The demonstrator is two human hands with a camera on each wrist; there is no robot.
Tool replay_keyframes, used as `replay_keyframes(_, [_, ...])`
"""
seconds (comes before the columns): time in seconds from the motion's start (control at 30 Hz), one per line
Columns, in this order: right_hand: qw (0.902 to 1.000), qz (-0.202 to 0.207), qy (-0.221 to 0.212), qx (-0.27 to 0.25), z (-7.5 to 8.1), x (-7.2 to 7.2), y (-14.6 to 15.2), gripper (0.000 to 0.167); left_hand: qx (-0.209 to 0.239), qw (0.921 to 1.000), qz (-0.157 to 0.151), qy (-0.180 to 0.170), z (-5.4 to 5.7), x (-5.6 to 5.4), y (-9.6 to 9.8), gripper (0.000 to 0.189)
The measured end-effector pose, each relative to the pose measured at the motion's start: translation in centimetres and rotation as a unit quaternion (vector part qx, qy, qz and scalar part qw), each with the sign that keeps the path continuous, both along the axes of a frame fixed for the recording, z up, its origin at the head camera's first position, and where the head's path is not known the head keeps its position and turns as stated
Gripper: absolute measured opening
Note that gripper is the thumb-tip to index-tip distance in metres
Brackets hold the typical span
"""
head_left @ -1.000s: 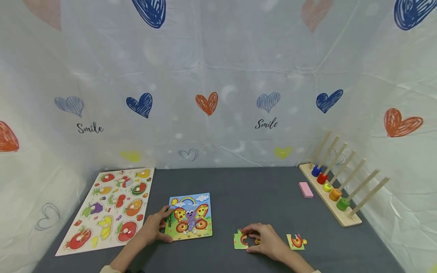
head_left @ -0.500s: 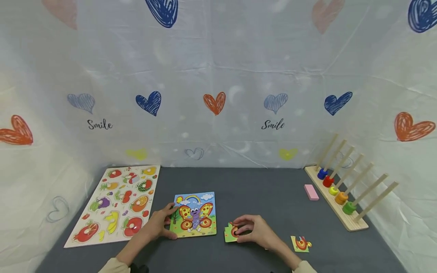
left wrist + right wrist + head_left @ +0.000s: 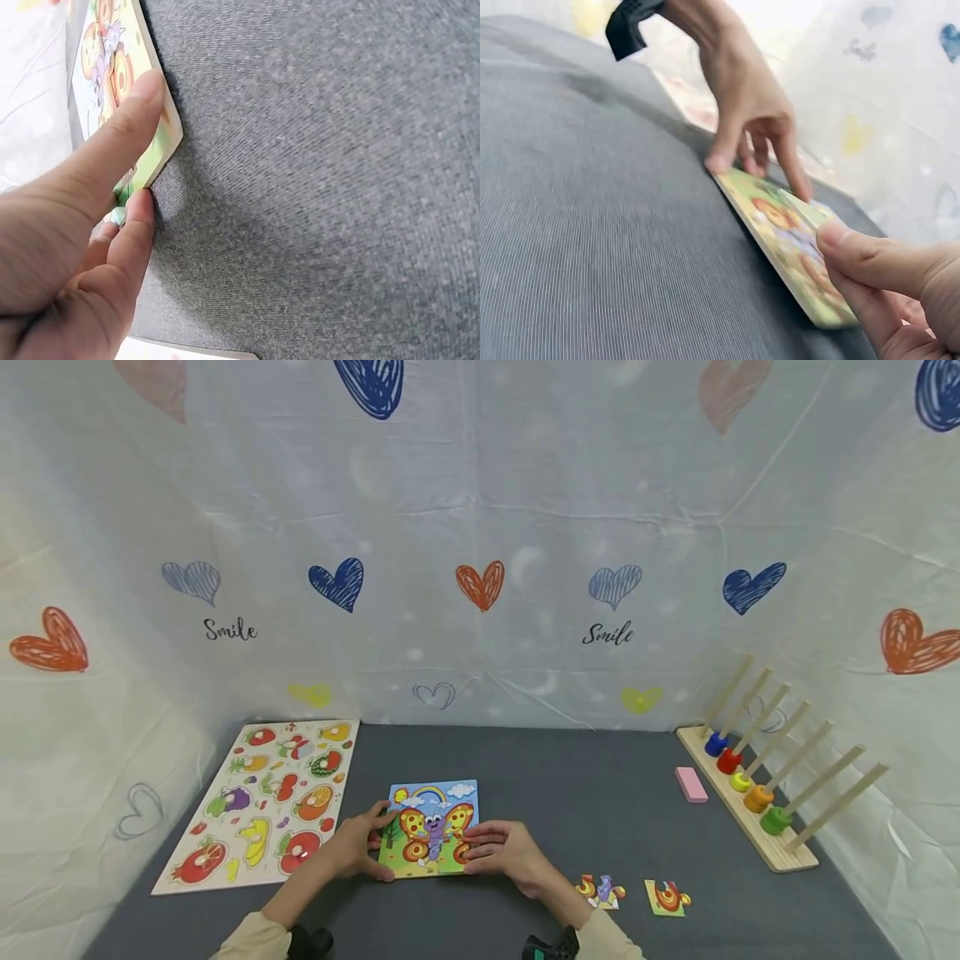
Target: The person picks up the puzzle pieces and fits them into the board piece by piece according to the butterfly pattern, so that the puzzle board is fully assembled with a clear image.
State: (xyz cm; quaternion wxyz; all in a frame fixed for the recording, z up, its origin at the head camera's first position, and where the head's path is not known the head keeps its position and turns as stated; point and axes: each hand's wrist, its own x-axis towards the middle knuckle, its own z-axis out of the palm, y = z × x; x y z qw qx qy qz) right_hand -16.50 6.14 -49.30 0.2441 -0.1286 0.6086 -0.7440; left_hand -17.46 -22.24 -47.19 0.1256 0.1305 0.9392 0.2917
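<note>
A square butterfly puzzle board lies on the grey table. My left hand grips its left side; in the left wrist view the thumb lies along the front edge and the fingers press the side near the corner. At the right edge of the board is my right hand. The right wrist view shows its thumb and fingers pinching a flat puzzle piece over the board, largely hidden by the hand in the head view. To its right lie two loose pieces, one purple-marked and one red and green.
A large fruit puzzle board lies at the left. At the right stands a wooden peg rack with coloured rings, and a pink block lies beside it. A white sheet with hearts hangs behind the table.
My right hand has picked up a puzzle piece from the table and carried it left to the butterfly board. The left hand keeps its grip. The head view has shifted slightly.
</note>
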Motion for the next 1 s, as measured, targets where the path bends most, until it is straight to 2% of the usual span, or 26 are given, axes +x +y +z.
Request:
replay_keyframes(0.27, [0.9978,-0.017,0.055,0.035,-0.6,-0.4,-4.6,0.042,0.007,0.9995,-0.019,-0.023,0.0,-0.3,-0.3,0.096])
replay_keyframes(0.43, [0.9902,-0.044,0.103,0.083,-0.8,-0.4,-6.9,0.040,0.009,0.9994,-0.016,-0.030,0.0,-0.3,-0.3,0.095])
replay_keyframes(0.53, [0.9772,-0.065,0.150,0.135,-0.7,-0.3,-8.0,0.038,0.005,0.9996,-0.016,-0.024,0.0,-0.2,-0.3,0.095])
replay_keyframes(0.67, [0.9489,-0.083,0.226,0.204,-0.4,-0.2,-9.1,0.035,0.004,0.9999,-0.006,-0.016,0.0,-0.2,-0.2,0.096])
replay_keyframes(0.73, [0.9362,-0.088,0.254,0.227,-0.3,-0.2,-9.3,0.035,0.006,0.9998,0.004,-0.017,0.0,-0.2,-0.1,0.096])
replay_keyframes(0.8, [0.9291,-0.090,0.267,0.240,-0.2,-0.2,-9.4,0.037,0.007,0.9998,0.008,-0.018,-0.1,-0.1,-0.1,0.095])
replay_keyframes(0.9, [0.9310,-0.093,0.263,0.236,0.1,-0.2,-9.1,0.040,0.011,0.9998,0.003,-0.017,0.0,-0.2,0.0,0.094])
replay_keyframes(1.0, [0.9405,-0.099,0.245,0.214,0.4,-0.2,-8.1,0.038,0.011,0.9998,-0.004,-0.018,0.0,-0.2,0.0,0.094])
